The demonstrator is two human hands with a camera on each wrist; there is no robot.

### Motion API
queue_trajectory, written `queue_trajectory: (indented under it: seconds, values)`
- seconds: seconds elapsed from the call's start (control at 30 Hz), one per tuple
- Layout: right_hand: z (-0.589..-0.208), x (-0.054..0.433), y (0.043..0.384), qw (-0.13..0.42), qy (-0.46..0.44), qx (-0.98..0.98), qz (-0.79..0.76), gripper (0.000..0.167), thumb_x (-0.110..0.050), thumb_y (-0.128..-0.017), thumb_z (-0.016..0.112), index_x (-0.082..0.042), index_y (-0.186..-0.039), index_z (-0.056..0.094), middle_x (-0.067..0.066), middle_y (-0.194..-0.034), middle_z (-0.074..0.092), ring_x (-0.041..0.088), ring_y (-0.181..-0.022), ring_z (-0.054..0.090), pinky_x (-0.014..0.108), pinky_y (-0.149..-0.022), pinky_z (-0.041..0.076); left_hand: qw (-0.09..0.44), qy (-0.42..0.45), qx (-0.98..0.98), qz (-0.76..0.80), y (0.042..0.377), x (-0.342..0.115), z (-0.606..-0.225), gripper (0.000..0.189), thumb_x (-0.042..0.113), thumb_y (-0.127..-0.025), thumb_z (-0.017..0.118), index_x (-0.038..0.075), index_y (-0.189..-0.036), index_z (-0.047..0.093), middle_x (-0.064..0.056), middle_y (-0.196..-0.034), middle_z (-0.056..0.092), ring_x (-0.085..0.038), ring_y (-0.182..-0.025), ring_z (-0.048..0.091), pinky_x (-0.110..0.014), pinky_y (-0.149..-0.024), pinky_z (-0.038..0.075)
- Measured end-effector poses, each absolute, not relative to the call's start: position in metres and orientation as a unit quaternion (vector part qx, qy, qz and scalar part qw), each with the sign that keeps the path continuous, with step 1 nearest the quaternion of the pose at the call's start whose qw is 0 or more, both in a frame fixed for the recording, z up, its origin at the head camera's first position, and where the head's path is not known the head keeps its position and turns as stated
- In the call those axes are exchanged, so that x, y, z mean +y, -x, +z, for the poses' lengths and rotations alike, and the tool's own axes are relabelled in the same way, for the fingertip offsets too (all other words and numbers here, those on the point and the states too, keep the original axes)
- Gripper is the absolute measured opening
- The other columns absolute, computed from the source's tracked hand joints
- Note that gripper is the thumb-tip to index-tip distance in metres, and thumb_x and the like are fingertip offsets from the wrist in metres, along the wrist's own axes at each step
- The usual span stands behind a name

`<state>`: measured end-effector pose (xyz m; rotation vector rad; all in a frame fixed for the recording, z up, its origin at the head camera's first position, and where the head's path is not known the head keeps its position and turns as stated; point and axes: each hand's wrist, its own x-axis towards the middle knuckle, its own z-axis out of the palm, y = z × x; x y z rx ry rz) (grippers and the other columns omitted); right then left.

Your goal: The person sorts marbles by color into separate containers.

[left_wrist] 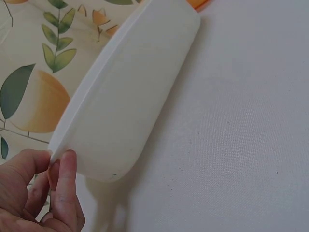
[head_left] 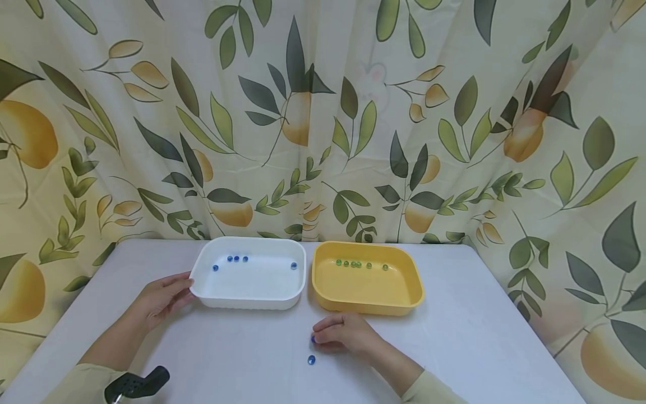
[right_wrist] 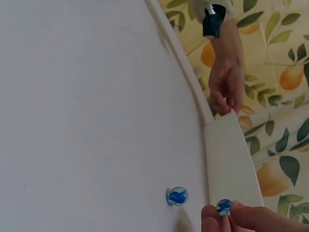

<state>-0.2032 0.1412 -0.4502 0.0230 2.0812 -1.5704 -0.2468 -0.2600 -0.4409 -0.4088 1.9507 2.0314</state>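
Observation:
My left hand grips the left end of a white tray, thumb and fingers pinching its rim in the left wrist view. Inside that tray lie several blue marbles, most toward the left, one near the right wall. In front of the trays my right hand pinches a clear marble with a blue swirl between thumb and fingers. Just nearer than this hand, another blue-swirled marble rests on the white tablecloth.
A yellow tray stands close to the right of the white one, with several green marbles in a loose row. Behind the table hangs a curtain printed with fruit and leaves. A black strap device sits on the left wrist.

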Motion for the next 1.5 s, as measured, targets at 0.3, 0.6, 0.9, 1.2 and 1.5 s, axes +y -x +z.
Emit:
queue_trajectory:
  seconds: [0.3, 0.6, 0.9, 1.2, 1.5]
  values:
    - [-0.434, 0.135, 0.211, 0.269, 0.004, 0.766, -0.584, 0.029, -0.011, -0.087, 0.073, 0.003, -0.112, 0.07, 0.009, -0.1, 0.075, 0.02, -0.092, 0.073, 0.035, -0.086, 0.061, 0.148, 0.142, 0.68, 0.704, 0.247, -0.26, -0.441, 0.067, 0.017, -0.097, 0.064, -0.008, -0.149, 0.03, 0.008, -0.093, 0.066, -0.003, -0.082, 0.068, -0.027, -0.086, 0.059]
    - [-0.418, 0.126, 0.219, 0.262, 0.023, 0.753, -0.604, 0.031, -0.01, -0.088, 0.072, 0.005, -0.114, 0.067, 0.011, -0.1, 0.075, 0.022, -0.092, 0.073, 0.035, -0.084, 0.061, 0.146, 0.14, 0.678, 0.707, 0.245, -0.258, -0.439, 0.066, 0.016, -0.097, 0.064, -0.009, -0.148, 0.031, 0.006, -0.093, 0.066, -0.004, -0.082, 0.069, -0.027, -0.086, 0.059]
    - [-0.404, 0.116, 0.228, 0.253, 0.029, 0.755, -0.605, 0.03, -0.013, -0.09, 0.072, 0.003, -0.114, 0.069, 0.01, -0.099, 0.075, 0.02, -0.091, 0.073, 0.031, -0.083, 0.061, 0.147, 0.14, 0.671, 0.713, 0.245, -0.258, -0.439, 0.065, 0.015, -0.096, 0.064, -0.009, -0.147, 0.032, 0.005, -0.093, 0.067, -0.006, -0.083, 0.07, -0.028, -0.087, 0.059]
    - [-0.398, 0.104, 0.242, 0.243, 0.018, 0.735, -0.633, 0.034, -0.014, -0.09, 0.072, 0.005, -0.118, 0.066, 0.012, -0.102, 0.074, 0.026, -0.096, 0.072, 0.031, -0.086, 0.06, 0.147, 0.136, 0.672, 0.713, 0.247, -0.259, -0.441, 0.065, 0.014, -0.096, 0.063, -0.01, -0.147, 0.03, 0.004, -0.094, 0.067, -0.006, -0.083, 0.069, -0.028, -0.086, 0.059]
    - [-0.396, 0.093, 0.255, 0.238, -0.007, 0.721, -0.651, 0.034, -0.012, -0.089, 0.073, 0.005, -0.118, 0.066, 0.013, -0.102, 0.074, 0.022, -0.094, 0.073, 0.033, -0.089, 0.059, 0.145, 0.142, 0.672, 0.713, 0.248, -0.26, -0.442, 0.066, 0.014, -0.096, 0.064, -0.009, -0.148, 0.03, 0.005, -0.094, 0.066, -0.005, -0.082, 0.069, -0.028, -0.085, 0.059]
